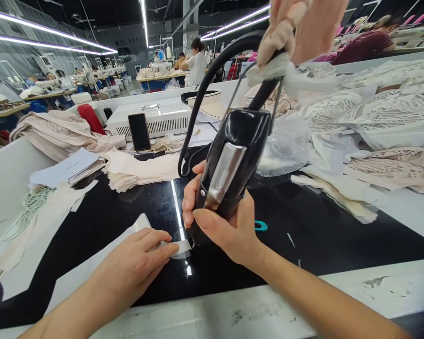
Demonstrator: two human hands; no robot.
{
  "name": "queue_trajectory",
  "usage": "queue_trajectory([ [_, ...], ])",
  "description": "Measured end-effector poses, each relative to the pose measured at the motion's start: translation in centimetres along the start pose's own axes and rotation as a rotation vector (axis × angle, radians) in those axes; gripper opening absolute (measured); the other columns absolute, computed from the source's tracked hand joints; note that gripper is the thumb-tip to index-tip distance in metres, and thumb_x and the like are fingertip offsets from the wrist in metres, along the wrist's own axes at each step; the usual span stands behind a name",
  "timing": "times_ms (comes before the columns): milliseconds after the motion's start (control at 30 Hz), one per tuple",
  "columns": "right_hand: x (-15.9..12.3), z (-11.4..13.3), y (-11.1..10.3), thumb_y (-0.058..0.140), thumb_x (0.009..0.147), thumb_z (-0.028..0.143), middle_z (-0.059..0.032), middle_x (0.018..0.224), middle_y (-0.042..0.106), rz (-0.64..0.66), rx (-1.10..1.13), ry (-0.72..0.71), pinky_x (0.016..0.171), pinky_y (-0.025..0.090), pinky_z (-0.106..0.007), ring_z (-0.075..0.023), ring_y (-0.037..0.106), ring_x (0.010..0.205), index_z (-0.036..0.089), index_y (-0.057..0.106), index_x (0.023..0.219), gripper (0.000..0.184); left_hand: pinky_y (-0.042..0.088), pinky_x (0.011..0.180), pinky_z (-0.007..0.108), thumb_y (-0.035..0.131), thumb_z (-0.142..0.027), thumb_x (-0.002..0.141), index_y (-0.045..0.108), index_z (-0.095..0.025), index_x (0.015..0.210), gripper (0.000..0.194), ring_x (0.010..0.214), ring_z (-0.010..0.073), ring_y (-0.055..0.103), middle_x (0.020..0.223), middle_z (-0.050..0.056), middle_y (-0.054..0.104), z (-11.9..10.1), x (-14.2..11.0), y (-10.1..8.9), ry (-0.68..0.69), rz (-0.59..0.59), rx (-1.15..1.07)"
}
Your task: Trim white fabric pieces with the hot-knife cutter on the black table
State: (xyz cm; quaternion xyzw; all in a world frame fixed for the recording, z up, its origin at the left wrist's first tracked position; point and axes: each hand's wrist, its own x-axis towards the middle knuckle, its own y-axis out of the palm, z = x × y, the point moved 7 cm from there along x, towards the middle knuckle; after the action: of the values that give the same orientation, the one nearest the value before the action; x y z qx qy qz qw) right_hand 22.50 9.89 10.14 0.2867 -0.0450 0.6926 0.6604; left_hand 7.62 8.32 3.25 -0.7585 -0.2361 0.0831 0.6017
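At the centre of the frame, a glossy black handheld device (224,167) with a silver metal lever tilts, gripped by the right hand (238,230). To its left, the left hand (137,261) presses a narrow off-white strip (183,247) onto the shiny black tabletop (275,254); whether it pinches, I cannot tell. Beige lace pieces (392,110) crowd the right. Sewing stations (49,92) fill the upper left beneath white tube lights (49,45).

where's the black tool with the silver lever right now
In the head view, the black tool is near the centre, held tilted in the right hand, its lower end just right of the pale strip at the left hand's fingertips.
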Motion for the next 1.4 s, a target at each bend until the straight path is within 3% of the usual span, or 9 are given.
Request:
queue_trajectory([
  [167, -0.1, 0.5, -0.1, 0.082, 0.074, 0.034, 0.0052, 0.069, 0.055, -0.041, -0.014, -0.021, 0.049, 0.048, -0.030, -0.0130, 0.054, 0.052, 0.025, 0.044, 0.096, 0.044, 0.055, 0.094, 0.040, 0.046, -0.019, 0.102, 0.057, -0.022, 0.125, 0.026, 0.109, 0.0226, 0.060, 0.124, 0.009, 0.061, -0.6, 0.3, -1.2, 0.039, -0.091, 0.028],
  [333, -0.3, 0.9, 0.1, 0.080, 0.072, 0.027, 0.0043, 0.070, 0.057, -0.064, -0.021, -0.022, 0.049, 0.049, -0.032, -0.0146, 0.054, 0.052, 0.026, 0.045, 0.094, 0.042, 0.058, 0.084, 0.033, 0.044, -0.019, 0.103, 0.061, -0.021, 0.112, 0.019, 0.094, 0.0179, 0.065, 0.106, 0.006, 0.066, -1.0, 0.9, -1.2, 0.070, -0.116, 0.050],
  [567, 0.0, 0.5, -0.2, 0.081, 0.069, 0.030, 0.0045, 0.069, 0.057, -0.153, -0.063, -0.032, 0.049, 0.048, -0.033, -0.0146, 0.053, 0.051, 0.026, 0.044, 0.093, 0.044, 0.057, 0.070, 0.032, 0.039, -0.002, 0.097, 0.062, -0.015, 0.099, 0.027, 0.079, 0.0182, 0.065, 0.081, 0.004, 0.065, -2.9, 1.8, -0.4, 0.234, -0.124, 0.228],
  [867, 0.1, 0.4, -0.1, 0.077, 0.069, 0.026, 0.0047, 0.069, 0.056, -0.145, -0.081, -0.033, 0.049, 0.047, -0.032, -0.0142, 0.053, 0.051, 0.026, 0.043, 0.092, 0.040, 0.050, 0.062, 0.031, 0.038, -0.003, 0.098, 0.060, -0.016, 0.094, 0.026, 0.072, 0.0189, 0.062, 0.076, 0.002, 0.062, -3.2, 2.2, -0.2, 0.186, -0.169, 0.274],
  [1033, 0.1, 0.3, 0.0, 0.077, 0.068, 0.025, 0.0053, 0.069, 0.055, -0.143, -0.073, -0.020, 0.050, 0.049, -0.032, -0.0137, 0.052, 0.052, 0.026, 0.044, 0.089, 0.039, 0.044, 0.059, 0.033, 0.043, -0.004, 0.095, 0.054, -0.017, 0.076, 0.026, 0.064, 0.0189, 0.055, 0.071, 0.001, 0.056, -3.3, 2.3, 0.7, 0.160, -0.169, 0.334],
  [1133, 0.1, 0.2, -0.1, 0.077, 0.068, 0.024, 0.0052, 0.068, 0.055, -0.139, -0.074, -0.021, 0.050, 0.048, -0.032, -0.0135, 0.053, 0.052, 0.026, 0.044, 0.088, 0.039, 0.042, 0.057, 0.033, 0.045, -0.007, 0.096, 0.054, -0.018, 0.076, 0.024, 0.063, 0.0193, 0.054, 0.072, 0.002, 0.057, -2.9, 2.3, 0.9, 0.116, -0.182, 0.302],
  [1300, 0.0, 0.3, -0.1, 0.076, 0.070, 0.026, 0.0040, 0.070, 0.057, -0.126, -0.101, -0.045, 0.050, 0.049, -0.031, -0.0137, 0.053, 0.054, 0.026, 0.045, 0.089, 0.037, 0.043, 0.060, 0.030, 0.044, -0.016, 0.101, 0.059, -0.020, 0.088, 0.020, 0.070, 0.0170, 0.060, 0.083, 0.001, 0.065, -1.8, 2.1, -1.5, 0.032, -0.303, 0.104],
  [1400, -0.1, 0.5, -0.2, 0.076, 0.071, 0.027, 0.0034, 0.070, 0.057, -0.123, -0.128, -0.066, 0.051, 0.049, -0.032, -0.0143, 0.053, 0.055, 0.026, 0.047, 0.090, 0.035, 0.045, 0.066, 0.029, 0.046, -0.016, 0.101, 0.060, -0.020, 0.093, 0.016, 0.073, 0.0149, 0.062, 0.089, 0.001, 0.067, -1.6, 2.1, -3.0, 0.035, -0.393, 0.141],
])
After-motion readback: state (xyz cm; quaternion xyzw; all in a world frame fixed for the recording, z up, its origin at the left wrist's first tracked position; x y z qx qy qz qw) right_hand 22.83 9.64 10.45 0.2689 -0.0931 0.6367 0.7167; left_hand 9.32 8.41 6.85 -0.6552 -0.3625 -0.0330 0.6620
